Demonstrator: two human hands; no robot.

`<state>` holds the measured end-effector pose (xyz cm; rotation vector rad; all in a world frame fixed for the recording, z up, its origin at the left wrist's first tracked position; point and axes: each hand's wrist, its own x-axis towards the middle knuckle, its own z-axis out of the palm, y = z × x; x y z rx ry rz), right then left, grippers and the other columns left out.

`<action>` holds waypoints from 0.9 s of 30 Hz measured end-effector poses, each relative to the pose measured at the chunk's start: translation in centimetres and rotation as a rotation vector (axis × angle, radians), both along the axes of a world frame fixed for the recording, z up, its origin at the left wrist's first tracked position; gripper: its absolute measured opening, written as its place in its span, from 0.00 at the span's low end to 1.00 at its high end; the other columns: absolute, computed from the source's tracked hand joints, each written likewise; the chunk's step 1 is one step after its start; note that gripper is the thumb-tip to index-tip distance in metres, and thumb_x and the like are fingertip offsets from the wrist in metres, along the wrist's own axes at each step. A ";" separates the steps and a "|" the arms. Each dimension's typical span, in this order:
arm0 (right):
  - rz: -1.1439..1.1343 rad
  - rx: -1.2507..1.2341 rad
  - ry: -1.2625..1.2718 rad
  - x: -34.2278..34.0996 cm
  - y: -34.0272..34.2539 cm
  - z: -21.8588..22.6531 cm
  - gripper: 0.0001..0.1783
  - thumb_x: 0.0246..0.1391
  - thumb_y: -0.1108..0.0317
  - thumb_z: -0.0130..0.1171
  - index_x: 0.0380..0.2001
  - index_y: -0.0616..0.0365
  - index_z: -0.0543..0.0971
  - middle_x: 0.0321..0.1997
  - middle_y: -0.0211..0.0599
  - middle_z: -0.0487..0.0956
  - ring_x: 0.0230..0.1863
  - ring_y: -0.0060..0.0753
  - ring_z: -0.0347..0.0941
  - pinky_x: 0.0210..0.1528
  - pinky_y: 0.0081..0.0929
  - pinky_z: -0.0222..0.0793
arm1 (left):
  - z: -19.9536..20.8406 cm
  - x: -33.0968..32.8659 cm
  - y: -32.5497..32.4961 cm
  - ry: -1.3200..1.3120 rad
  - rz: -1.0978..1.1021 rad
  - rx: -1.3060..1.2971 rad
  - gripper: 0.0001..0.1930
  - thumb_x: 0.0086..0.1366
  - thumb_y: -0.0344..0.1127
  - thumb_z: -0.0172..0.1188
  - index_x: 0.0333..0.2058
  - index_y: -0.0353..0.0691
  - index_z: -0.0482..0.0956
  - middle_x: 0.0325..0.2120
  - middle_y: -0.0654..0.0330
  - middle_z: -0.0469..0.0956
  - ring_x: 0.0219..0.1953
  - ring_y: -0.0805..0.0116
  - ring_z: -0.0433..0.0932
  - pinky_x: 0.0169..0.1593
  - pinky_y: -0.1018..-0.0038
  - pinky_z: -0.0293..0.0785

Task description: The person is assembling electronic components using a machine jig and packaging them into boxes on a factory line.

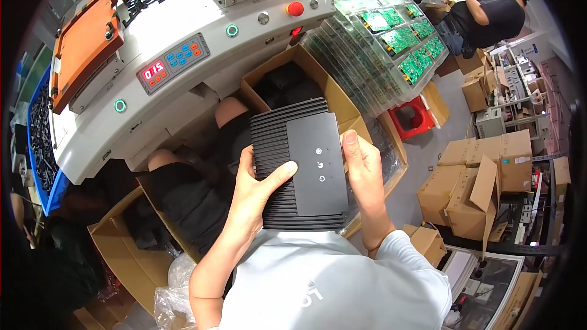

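Observation:
In front of my chest I hold a black ribbed plastic housing (317, 159), its smooth panel with three small white icons facing up. My left hand (260, 186) grips the left side, thumb pressed on the top face at the panel's edge. My right hand (364, 168) is closed on the right edge, thumb up along the side and the other fingers hidden underneath. Below the housing's far end stands an open cardboard box (333, 79) with dark parts inside.
Beyond my hands is a white machine (202, 21) with a lit keypad panel (174, 64) and red button (295, 9). Clear trays (379, 43) of green circuit boards stand right. A blue bin (58, 189) sits left, cartons (471, 189) right. Another person (492, 15) works at the back right.

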<state>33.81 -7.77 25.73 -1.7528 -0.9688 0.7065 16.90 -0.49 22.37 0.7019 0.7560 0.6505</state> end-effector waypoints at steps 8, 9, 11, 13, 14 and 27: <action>-0.057 -0.035 -0.170 -0.4 0.7 1.3 0.23 0.67 0.54 0.46 0.28 0.63 0.78 0.20 0.24 0.73 0.23 0.12 0.65 0.23 0.16 0.60 | -0.7 0.0 -0.3 -0.004 0.003 -0.011 0.38 0.52 0.37 0.72 0.55 0.31 0.58 0.46 0.52 0.72 0.49 0.65 0.73 0.55 0.70 0.69; -0.089 -0.038 -0.084 -0.2 0.8 1.1 0.21 0.67 0.57 0.48 0.29 0.63 0.78 0.22 0.26 0.75 0.23 0.12 0.67 0.23 0.15 0.62 | -1.1 0.0 -0.3 0.020 0.027 0.033 0.38 0.52 0.37 0.72 0.55 0.31 0.58 0.46 0.52 0.72 0.49 0.65 0.73 0.56 0.70 0.69; -0.059 -0.002 -0.058 0.1 1.0 0.8 0.16 0.65 0.60 0.51 0.33 0.64 0.77 0.25 0.28 0.76 0.25 0.12 0.69 0.25 0.14 0.64 | -1.2 -0.1 -0.4 0.049 0.053 0.075 0.38 0.52 0.37 0.72 0.55 0.32 0.59 0.46 0.52 0.72 0.50 0.65 0.73 0.56 0.70 0.68; -0.030 0.036 -0.031 0.0 1.1 0.5 0.12 0.64 0.63 0.54 0.37 0.64 0.77 0.28 0.29 0.77 0.26 0.12 0.71 0.26 0.13 0.66 | -1.0 -0.1 -0.5 0.121 0.124 0.189 0.37 0.52 0.36 0.73 0.55 0.32 0.59 0.46 0.53 0.72 0.50 0.66 0.72 0.56 0.71 0.68; -0.022 0.032 0.002 -0.3 1.3 0.3 0.11 0.62 0.67 0.56 0.41 0.64 0.74 0.30 0.30 0.77 0.28 0.12 0.71 0.29 0.13 0.68 | -1.1 0.0 -0.5 0.156 0.148 0.218 0.37 0.52 0.36 0.73 0.54 0.32 0.59 0.46 0.53 0.71 0.50 0.66 0.72 0.56 0.71 0.68; 0.062 -0.081 -0.135 0.2 2.5 -0.9 0.19 0.61 0.69 0.57 0.53 0.62 0.69 0.41 0.36 0.77 0.37 0.16 0.72 0.39 0.15 0.69 | -2.7 -0.1 -0.6 0.198 0.150 0.152 0.34 0.52 0.33 0.71 0.53 0.34 0.61 0.45 0.55 0.72 0.48 0.67 0.72 0.54 0.71 0.69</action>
